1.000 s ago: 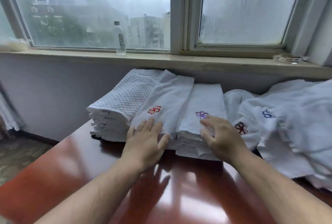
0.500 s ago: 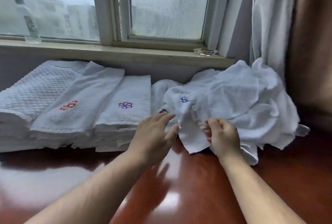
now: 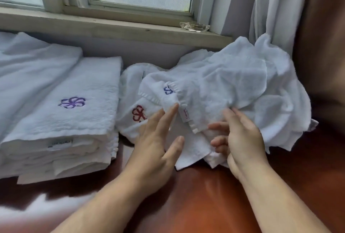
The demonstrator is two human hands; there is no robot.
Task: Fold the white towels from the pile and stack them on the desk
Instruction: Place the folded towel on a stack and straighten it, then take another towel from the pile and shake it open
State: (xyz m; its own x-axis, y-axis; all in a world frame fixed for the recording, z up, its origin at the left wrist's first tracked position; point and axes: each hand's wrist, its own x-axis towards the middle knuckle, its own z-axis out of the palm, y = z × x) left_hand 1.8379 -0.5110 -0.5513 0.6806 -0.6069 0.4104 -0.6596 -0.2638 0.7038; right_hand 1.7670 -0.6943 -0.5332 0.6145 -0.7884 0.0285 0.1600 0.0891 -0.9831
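White terry towels were observed in a loose pile (image 3: 233,90) at the far right of the desk (image 3: 214,195), against the wall below the window sill (image 3: 112,27) and beside the curtain (image 3: 276,8). A blue embroidered mark (image 3: 168,90) and a red embroidered mark (image 3: 138,113) were seen on crumpled towels at the pile's left side. A hemmed towel corner with a small sewn label (image 3: 185,115) was noted hanging at the front of the pile, between the two hands.

The left hand (image 3: 156,143) was recorded with fingers straight and spread; its index fingertip was touching a fold of towel just below the blue mark, the thumb apart and holding nothing. The right hand (image 3: 240,139) was recorded at the pile's front edge, fingers loosely extended toward the left under the hanging corner. Whether its grip was closed on cloth could not be told, since the fingertips were partly hidden by towel.

A stack of folded towels (image 3: 78,120) was noted at the left of the pile, close to it, its top towel bearing a purple embroidered mark (image 3: 71,102). A second folded stack (image 3: 28,68) was seen further left, touching the first. A clear glass dish (image 3: 194,26) was noted on the sill.
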